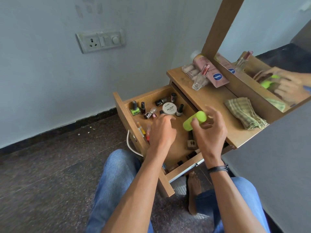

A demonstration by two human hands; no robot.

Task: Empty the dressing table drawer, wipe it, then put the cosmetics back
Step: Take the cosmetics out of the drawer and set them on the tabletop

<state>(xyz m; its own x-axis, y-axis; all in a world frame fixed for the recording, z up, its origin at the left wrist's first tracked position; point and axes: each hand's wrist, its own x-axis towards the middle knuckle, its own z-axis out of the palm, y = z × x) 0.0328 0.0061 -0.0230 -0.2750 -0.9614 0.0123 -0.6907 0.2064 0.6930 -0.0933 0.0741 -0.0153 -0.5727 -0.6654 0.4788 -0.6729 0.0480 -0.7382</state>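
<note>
Our right hand [208, 130] grips a green case [196, 120] above the open drawer [127, 121]; our left hand [162, 130] hangs inside, fingers curled, grasp unclear.

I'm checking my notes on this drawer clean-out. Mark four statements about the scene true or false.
1. The drawer stands open. True.
2. The right hand holds a lime-green case. True.
3. The folded cloth lies inside the drawer. False: it lies on the tabletop.
4. The drawer holds nothing. False: nail polish bottles and a white jar are in it.
</note>
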